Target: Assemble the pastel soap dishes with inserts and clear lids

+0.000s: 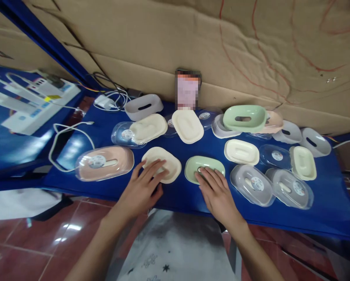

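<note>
My left hand (147,183) lies with its fingers spread over a shallow cream oval tray (173,169). To its right, my right hand (217,191) rests its outstretched fingers on a pale green oval dish (192,166) that looks like a soap dish. The fingers partly cover the slot in its middle. Neither hand is wrapped around anything. Left of the cream tray sits a pink dish (87,166) under a clear labelled cover. Right of the green dish are two grey dishes (239,183) under clear covers, with another cream tray (241,151) just behind them.
More dishes stand along the back, including a green one (229,117) resting on a grey one. Clear covers (276,158) lie among them. A phone-like item (188,91) leans on the cardboard wall (151,50). White cables and a power strip (37,113) are at left.
</note>
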A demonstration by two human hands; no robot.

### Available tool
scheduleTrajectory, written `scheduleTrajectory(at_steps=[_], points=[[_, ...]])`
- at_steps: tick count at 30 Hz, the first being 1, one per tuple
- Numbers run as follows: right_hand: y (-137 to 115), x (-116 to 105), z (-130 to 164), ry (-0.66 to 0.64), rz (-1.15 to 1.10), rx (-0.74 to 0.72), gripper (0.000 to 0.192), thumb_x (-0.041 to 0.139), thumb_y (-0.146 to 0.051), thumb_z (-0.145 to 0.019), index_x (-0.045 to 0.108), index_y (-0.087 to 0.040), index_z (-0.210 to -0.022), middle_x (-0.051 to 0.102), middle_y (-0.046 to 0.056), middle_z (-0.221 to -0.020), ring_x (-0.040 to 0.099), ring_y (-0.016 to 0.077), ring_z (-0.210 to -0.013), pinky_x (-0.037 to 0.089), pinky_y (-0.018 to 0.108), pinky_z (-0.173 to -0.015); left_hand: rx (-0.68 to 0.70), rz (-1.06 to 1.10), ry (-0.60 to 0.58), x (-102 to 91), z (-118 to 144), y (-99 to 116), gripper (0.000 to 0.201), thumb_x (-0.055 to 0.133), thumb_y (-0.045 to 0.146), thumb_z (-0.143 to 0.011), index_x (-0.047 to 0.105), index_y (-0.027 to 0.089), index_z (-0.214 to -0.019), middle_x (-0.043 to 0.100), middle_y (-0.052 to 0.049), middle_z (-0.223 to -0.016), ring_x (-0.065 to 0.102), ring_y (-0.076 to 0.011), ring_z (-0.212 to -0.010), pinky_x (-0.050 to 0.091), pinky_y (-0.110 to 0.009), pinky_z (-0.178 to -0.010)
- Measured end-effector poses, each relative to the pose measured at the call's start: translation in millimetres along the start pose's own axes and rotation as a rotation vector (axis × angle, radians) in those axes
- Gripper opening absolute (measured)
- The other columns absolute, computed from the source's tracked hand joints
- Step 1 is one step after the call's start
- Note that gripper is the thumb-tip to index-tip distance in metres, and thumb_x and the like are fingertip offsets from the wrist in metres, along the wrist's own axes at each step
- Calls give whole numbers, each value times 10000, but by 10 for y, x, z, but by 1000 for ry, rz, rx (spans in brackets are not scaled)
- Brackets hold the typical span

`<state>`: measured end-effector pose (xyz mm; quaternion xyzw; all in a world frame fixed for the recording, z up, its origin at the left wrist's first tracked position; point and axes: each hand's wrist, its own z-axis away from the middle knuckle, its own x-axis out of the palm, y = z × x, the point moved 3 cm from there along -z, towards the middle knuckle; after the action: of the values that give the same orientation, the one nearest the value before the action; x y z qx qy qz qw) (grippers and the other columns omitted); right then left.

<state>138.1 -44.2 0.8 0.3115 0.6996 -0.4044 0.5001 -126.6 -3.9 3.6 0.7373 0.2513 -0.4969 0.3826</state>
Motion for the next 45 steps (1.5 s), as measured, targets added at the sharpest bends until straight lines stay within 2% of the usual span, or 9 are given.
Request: scheduleTrajectory(at_steps=[6,10,13,17,23,27,31,38,45], points=[[-91,60,-38,116,-8,82,531,524,-217,-1095,479,-199,-1623,588,112,-1610,500,278,-1541,390,530,-1301,10,23,68,-123,-78,-91,393,528,203,-1069,606,255,-1450,619,-130,-1562,641,-306,-1372,536,-501,-1120],[-112,122,58,151,4,81,528,540,-243,-1094,480,-240,-1618,530,113,-1659,422,308,-1597,367,596,-1301,-132,-162,171,-409,-301,-494,427,564,257,-1040,598,234,-1466,598,-165,-1572,583,-388,-1441,408,-645,-1215],[-130,145,97,132,35,87,483,563,-268,-1093,533,-264,-1575,504,108,-1680,400,330,-1607,315,646,-1307,-275,-260,44,-547,-474,-917,639,661,352,-989,498,207,-1590,438,-195,-1705,398,-508,-1572,301,-778,-1231],[-147,128,75,106,-1,119,455,548,-282,-1106,542,-266,-1561,552,102,-1644,450,304,-1577,198,651,-1349,-282,-195,-76,-598,-629,-1136,637,610,400,-1054,440,218,-1640,512,-177,-1662,598,-449,-1427,518,-671,-1111],[-100,114,82,186,-139,144,705,593,-281,-1088,282,-301,-1720,343,152,-1762,358,334,-1633,333,668,-1306,-67,-112,176,-487,-670,-520,632,538,530,-1105,424,231,-1651,595,-160,-1598,641,-356,-1406,576,-517,-1097],[10,77,91,317,-260,231,929,666,-323,-1053,59,-385,-1754,-76,114,-1840,215,416,-1670,474,662,-1221,163,-98,179,-203,-696,186,567,610,475,-1085,506,243,-1592,635,-154,-1558,672,-312,-1363,558,-470,-1095],[107,28,70,275,-238,220,865,652,-314,-1059,134,-462,-1735,-86,34,-1843,202,431,-1668,470,687,-1219,302,-43,94,28,-771,596,501,674,438,-1058,586,220,-1500,666,-149,-1508,644,-305,-1381,525,-480,-1111],[203,-54,78,277,-232,267,692,557,-250,-1098,283,-408,-1714,152,36,-1835,244,360,-1672,434,656,-1269,221,28,107,-24,-581,442,657,703,482,-1027,481,226,-1590,486,-212,-1650,482,-373,-1527,393,-605,-1249],[242,-21,48,245,-203,228,679,572,-259,-1093,313,-394,-1706,375,87,-1742,325,348,-1644,464,646,-1251,-37,-115,167,79,-47,97,555,756,352,-1002,552,248,-1508,601,-226,-1532,588,-417,-1407,392,-691,-1194]])
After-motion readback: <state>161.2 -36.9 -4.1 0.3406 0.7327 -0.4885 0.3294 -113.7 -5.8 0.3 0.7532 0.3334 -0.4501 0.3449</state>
